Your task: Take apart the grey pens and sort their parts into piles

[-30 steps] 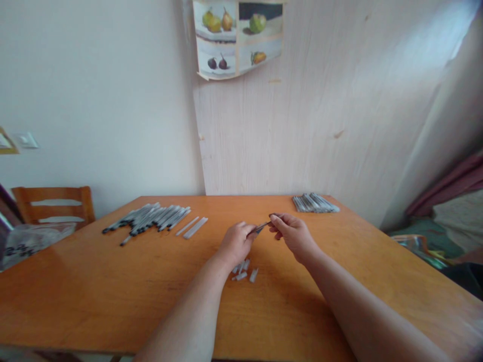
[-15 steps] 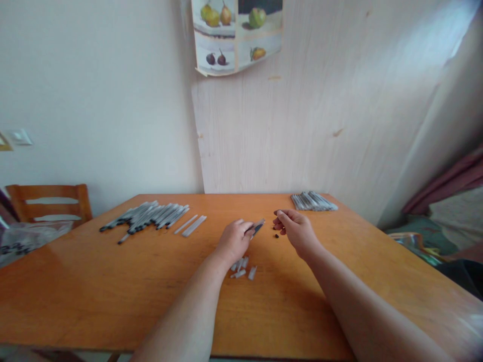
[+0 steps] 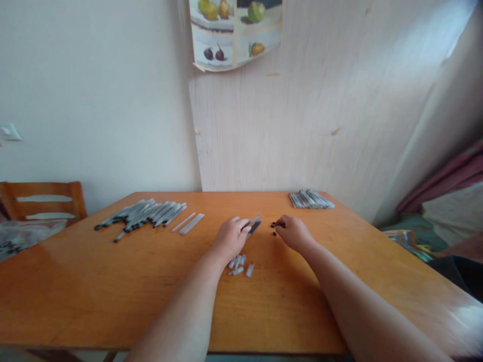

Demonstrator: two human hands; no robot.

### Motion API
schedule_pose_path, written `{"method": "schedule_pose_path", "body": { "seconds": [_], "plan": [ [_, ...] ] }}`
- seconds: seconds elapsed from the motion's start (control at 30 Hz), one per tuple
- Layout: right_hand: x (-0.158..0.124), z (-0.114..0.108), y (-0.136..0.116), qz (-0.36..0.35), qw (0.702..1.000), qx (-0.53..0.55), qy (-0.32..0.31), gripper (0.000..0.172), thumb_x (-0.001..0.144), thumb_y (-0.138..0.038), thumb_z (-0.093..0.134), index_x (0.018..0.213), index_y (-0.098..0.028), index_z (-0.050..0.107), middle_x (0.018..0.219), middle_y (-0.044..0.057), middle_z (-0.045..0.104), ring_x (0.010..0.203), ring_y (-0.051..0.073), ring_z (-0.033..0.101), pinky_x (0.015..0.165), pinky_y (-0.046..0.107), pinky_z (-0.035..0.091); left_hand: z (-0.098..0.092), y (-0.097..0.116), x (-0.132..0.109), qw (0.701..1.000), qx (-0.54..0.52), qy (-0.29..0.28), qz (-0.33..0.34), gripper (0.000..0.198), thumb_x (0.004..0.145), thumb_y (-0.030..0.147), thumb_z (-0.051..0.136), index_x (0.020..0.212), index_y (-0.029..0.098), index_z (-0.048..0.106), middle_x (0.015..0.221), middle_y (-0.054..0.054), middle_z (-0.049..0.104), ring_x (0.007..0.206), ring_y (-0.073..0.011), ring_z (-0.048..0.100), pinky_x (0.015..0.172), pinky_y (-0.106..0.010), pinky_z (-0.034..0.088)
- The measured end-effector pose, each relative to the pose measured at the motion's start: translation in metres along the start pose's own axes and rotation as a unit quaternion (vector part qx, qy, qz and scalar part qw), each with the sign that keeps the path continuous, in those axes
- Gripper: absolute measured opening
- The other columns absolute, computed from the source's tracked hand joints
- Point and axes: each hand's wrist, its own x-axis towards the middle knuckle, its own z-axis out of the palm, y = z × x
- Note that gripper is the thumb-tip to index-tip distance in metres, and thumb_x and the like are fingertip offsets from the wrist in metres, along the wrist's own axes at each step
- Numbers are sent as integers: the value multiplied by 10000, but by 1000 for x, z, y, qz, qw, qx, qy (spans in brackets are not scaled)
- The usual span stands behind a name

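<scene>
My left hand [image 3: 231, 235] is closed around a slim pen [image 3: 255, 227] with a dark strip and a pale, clear part, pointing away to the right. To its right, my right hand [image 3: 293, 231] is lowered to the tabletop with thumb and fingers pinched together. What lies between those fingertips is hidden. Right by them are small black plugs [image 3: 274, 233]. Several short translucent caps [image 3: 237, 271] lie on the table, nearer to me than my left hand.
On the wooden table [image 3: 151, 291], a spread of pens with black ends [image 3: 145, 215] lies at left, beside clear tubes [image 3: 191, 224]. Another stack of pens [image 3: 311, 199] is at the back right. A chair [image 3: 41, 198] and a plastic bag [image 3: 30, 234] stand to the left.
My right hand has come down from above the table to the black plugs, and the dark bit at its fingertips is no longer distinct. My left hand keeps its hold. The view shifted slightly.
</scene>
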Motion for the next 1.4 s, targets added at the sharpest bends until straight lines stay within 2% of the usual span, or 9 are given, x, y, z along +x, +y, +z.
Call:
{"method": "schedule_pose_path", "body": {
  "seconds": [0.33, 0.6, 0.7, 0.8, 0.93, 1.03, 1.17, 1.4],
  "plan": [
    [1, 10, 6, 2, 995, -77, -60, 191, 780, -300, 537, 816, -175, 676, 870, 110, 702, 797, 210, 607, 618, 270, 339, 1, 0, 0, 1000, -1, 7, 4, 259, 901, 276, 478, 1057, 219, 676, 892, -45, 632, 841, -168, 581, 728, -262, 422],
    [0, 14, 5, -3, 997, -65, -52, 164, 787, -272, 533, 808, -188, 673, 869, 104, 699, 793, 200, 604, 612, 264, 343, 3, -1, 0, 1000, 6, 9, 4, 263, 892, 268, 489, 1071, 226, 677, 882, -45, 632, 844, -172, 582, 734, -269, 423],
    [1, 11, 2, -16, 1000, -13, -24, 120, 759, -235, 544, 743, -174, 646, 783, 89, 686, 717, 180, 595, 591, 259, 350, 3, -1, 0, 1000, 5, 9, 4, 271, 897, 277, 484, 1082, 226, 675, 897, -48, 635, 855, -172, 583, 742, -270, 425],
    [-1, 5, -6, -28, 993, 112, -16, 94, 750, -238, 551, 743, -172, 618, 690, 52, 655, 617, 150, 578, 556, 245, 372, 3, -2, 0, 1000, 4, 7, 10, 283, 904, 286, 476, 1105, 237, 668, 894, -45, 631, 854, -170, 581, 742, -268, 421],
    [-8, -7, -19, -27, 952, 303, -33, 121, 749, -280, 573, 807, -176, 594, 648, 1, 604, 546, 117, 546, 529, 231, 409, 3, -2, 0, 1000, 3, 2, 14, 269, 902, 290, 483, 1085, 243, 673, 874, -38, 620, 835, -166, 573, 721, -262, 410],
    [-11, -12, -25, -35, 923, 383, -29, 152, 726, -277, 599, 834, -170, 603, 661, -10, 594, 575, 107, 540, 557, 226, 428, 2, -2, 0, 1000, 3, -2, 12, 262, 905, 297, 478, 1062, 248, 682, 863, -37, 615, 825, -163, 567, 704, -258, 401],
    [-12, -16, -29, -33, 911, 411, -22, 215, 701, -254, 603, 892, -161, 627, 717, 7, 628, 633, 114, 570, 606, 233, 451, 2, 1, 0, 1000, -2, -9, 6, 270, 909, 304, 476, 1070, 253, 687, 856, -38, 610, 820, -160, 564, 692, -253, 395],
    [-13, -13, -29, -44, 936, 349, -23, 234, 720, -284, 572, 923, -174, 615, 695, 11, 631, 621, 127, 570, 570, 233, 446, 0, 3, 0, 1000, -4, -15, 8, 276, 917, 323, 468, 1055, 262, 700, 820, -37, 599, 797, -160, 563, 687, -255, 396]
  ]
}}
